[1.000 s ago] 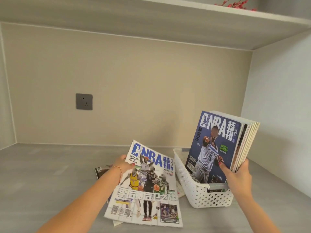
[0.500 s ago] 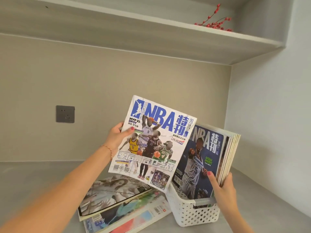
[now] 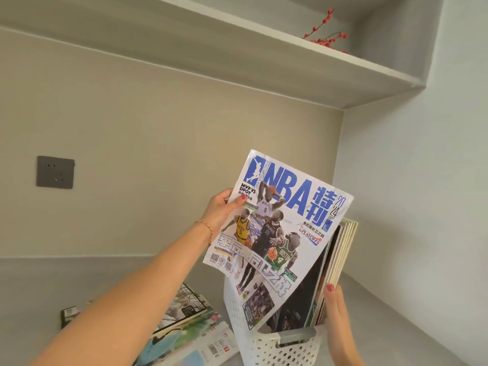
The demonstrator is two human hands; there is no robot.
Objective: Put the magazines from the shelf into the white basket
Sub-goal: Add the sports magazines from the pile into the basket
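Observation:
My left hand (image 3: 220,211) grips the left edge of a white NBA magazine (image 3: 280,233), held tilted with its lower corner dipping into the white perforated basket (image 3: 274,347). Several magazines (image 3: 340,262) stand upright in the basket. My right hand (image 3: 336,313) holds them at their right edge, leaning them to the right. A few more magazines (image 3: 190,326) lie in a loose pile on the grey shelf surface (image 3: 39,286), left of the basket and partly under my left forearm.
A grey wall socket (image 3: 55,172) sits on the back wall at the left. The side wall (image 3: 422,207) stands close to the right of the basket. An upper shelf (image 3: 237,48) overhangs, with a red berry twig (image 3: 324,38) on it.
My left hand lifted the white NBA magazine off the pile and carried it right, over the basket. My right hand kept hold of the standing magazines. The view tilted up.

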